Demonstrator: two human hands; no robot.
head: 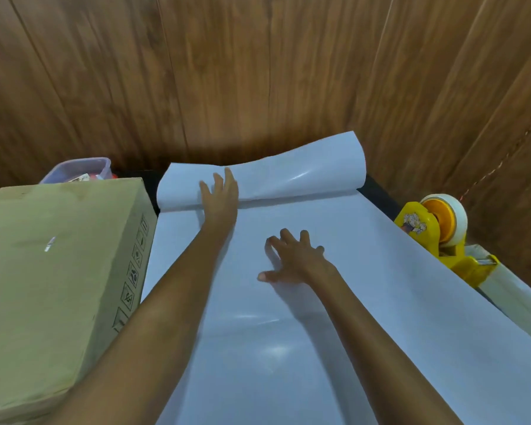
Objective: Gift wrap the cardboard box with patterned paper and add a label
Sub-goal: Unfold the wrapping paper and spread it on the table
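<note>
I judge the task to be at its very beginning. At the far left the cardboard box (52, 256) stands bare on the desk (380, 194), just beside the left edge of the paper and not on it; no paper covers any side of it. Behind the box there is a clear plastic container (77, 170) with some small things inside, which I cannot identify. In the middle the paper (319, 348) lies spread along the desk with only its white side showing. I cannot see the pattern, so I suppose it faces down. The left hand (221, 197) lies with straight fingers on the curled far end (288, 176) of the sheet and presses it, holding nothing. The right hand (295, 262) is flat on the sheet nearer to me, fingers spread wide, also holding nothing. At the right, just beside the paper's edge, stands a yellow tape dispenser (436, 231) with a roll of tape in it, untouched.

So only the laying out of the sheet is done. What is left, in my opinion, is nearly everything — to put the box on the paper, fold the paper around it, fix it with tape, close the ends and add the label. I do not find a label anywhere in view.
</note>
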